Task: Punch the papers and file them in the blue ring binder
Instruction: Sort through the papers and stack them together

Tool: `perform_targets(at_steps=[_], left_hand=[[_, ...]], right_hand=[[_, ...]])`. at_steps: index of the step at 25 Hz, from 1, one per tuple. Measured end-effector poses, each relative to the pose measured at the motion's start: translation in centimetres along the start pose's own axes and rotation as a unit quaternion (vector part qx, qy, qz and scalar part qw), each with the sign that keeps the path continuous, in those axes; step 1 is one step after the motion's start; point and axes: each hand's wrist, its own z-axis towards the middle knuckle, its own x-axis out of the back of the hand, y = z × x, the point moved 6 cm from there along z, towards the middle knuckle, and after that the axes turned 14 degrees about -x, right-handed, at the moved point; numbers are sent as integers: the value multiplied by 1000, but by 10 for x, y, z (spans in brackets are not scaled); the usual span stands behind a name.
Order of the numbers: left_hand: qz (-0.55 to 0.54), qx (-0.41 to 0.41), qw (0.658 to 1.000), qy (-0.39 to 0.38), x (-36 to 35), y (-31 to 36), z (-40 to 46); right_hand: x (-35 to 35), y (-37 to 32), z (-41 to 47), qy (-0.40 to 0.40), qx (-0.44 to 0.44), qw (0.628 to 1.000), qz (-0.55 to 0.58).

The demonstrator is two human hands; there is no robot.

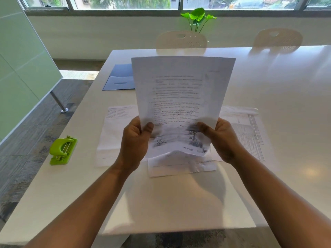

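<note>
Head view of a white table [268,86] at which a person holds a printed sheet [180,97] upright in both hands. The left hand [134,140] grips the sheet's lower left edge, thumb on the printed face and fingers curled behind the paper. The right hand [218,138] grips the lower right edge in the same way, thumb in front and fingers behind. The sheet's bottom margin buckles where it meets the papers beneath; its text is blurred and cannot be read, though a small drawing shows near the foot of the page.

More papers [114,136] lie flat on the table under and beside the hands: a stack to the left, a sheet with a dense table [250,133] to the right, and one sheet [179,167] directly below the held page. The blue ring binder [120,77] lies open on the far left part of the table, partly hidden behind the held sheet. A green hole punch [62,149] stands near the table's left edge, well apart from the binder and just left of the paper stack.

Two pale chairs [180,42] stand at the far side, with a green plant [197,18] behind them below the window [125,2].
</note>
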Motion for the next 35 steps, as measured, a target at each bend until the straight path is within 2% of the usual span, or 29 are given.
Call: perform_targets(at_steps=[4,7,8,11,13,14,16,18,21,24,27,29,31,33,35], left_hand=[[1,33,999,18,-3,-10,1],[130,70,988,-47,-3,-27,2],[212,86,969,-95,-3,-36,-1],[430,104,867,-228,-2,-58,-7],[491,98,822,-273,-3,-64,-7],[504,101,810,-282,-3,-67,-6],[493,102,822,-267,-5,-69,-2],[442,104,858,-240,-6,-72,4],[309,165,922,-166,-3,-72,11],[210,231,947,-73,0,-73,15],[161,265,950,-34,0,-79,20],[174,269,946,-43,-3,-80,19],[274,236,926,-107,-7,-77,18],[383,181,887,-183,-12,-69,19],[412,183,864,-223,-12,-70,23]], right_hand=[[23,1,8,88,-18,995,45],[55,4,16,172,-61,983,13],[65,9,18,194,-86,977,-14],[79,33,24,201,-160,962,-89],[78,49,24,178,-202,959,-82],[77,54,23,164,-219,960,-68],[75,56,23,145,-231,960,-63],[75,57,25,139,-221,963,-75],[75,56,26,144,-207,964,-88],[75,58,27,150,-196,965,-93],[74,59,28,155,-190,965,-91],[74,60,28,155,-188,966,-86],[75,61,29,154,-183,967,-90],[75,61,28,157,-180,966,-98],[76,61,28,164,-181,965,-98]])
